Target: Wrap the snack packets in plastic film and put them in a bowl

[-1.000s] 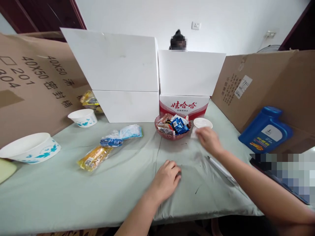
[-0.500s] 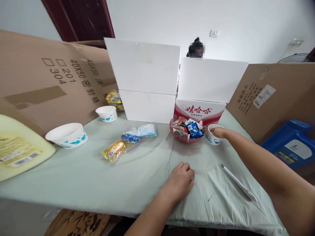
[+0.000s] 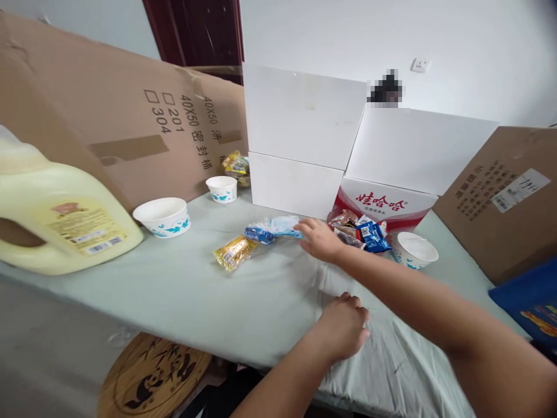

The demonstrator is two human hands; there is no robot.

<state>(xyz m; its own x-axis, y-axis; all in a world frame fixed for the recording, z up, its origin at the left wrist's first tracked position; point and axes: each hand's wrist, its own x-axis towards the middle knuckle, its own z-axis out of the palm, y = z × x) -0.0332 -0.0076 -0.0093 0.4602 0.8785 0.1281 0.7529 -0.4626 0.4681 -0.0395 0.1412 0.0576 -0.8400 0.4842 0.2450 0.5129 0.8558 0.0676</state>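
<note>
My right hand (image 3: 321,239) reaches leftward over the table, fingers apart and holding nothing. Its fingertips are at the right end of a light-blue plastic packet (image 3: 284,225); whether they touch it I cannot tell. Beside that packet lie a dark-blue wrapped packet (image 3: 260,234) and a yellow wrapped packet (image 3: 235,252). Nearer to me, my left hand (image 3: 346,326) rests on the cloth with its fingers curled in; no object shows in it. Several wrapped snacks, a blue packet (image 3: 373,235) among them, are heaped behind my right forearm, which hides their bowl.
A white paper bowl (image 3: 416,249) stands right of the snacks. Two more, a large one (image 3: 167,219) and a small one (image 3: 221,190), stand left, near a yellow jug (image 3: 78,215). White boxes (image 3: 300,133) and cardboard (image 3: 117,116) wall the back and sides. A person's head shows behind.
My right hand has left the paper bowl and swung left to the light-blue packet. My left hand stays on the cloth. The view has turned left, and my right arm hides the white, pen-like tool.
</note>
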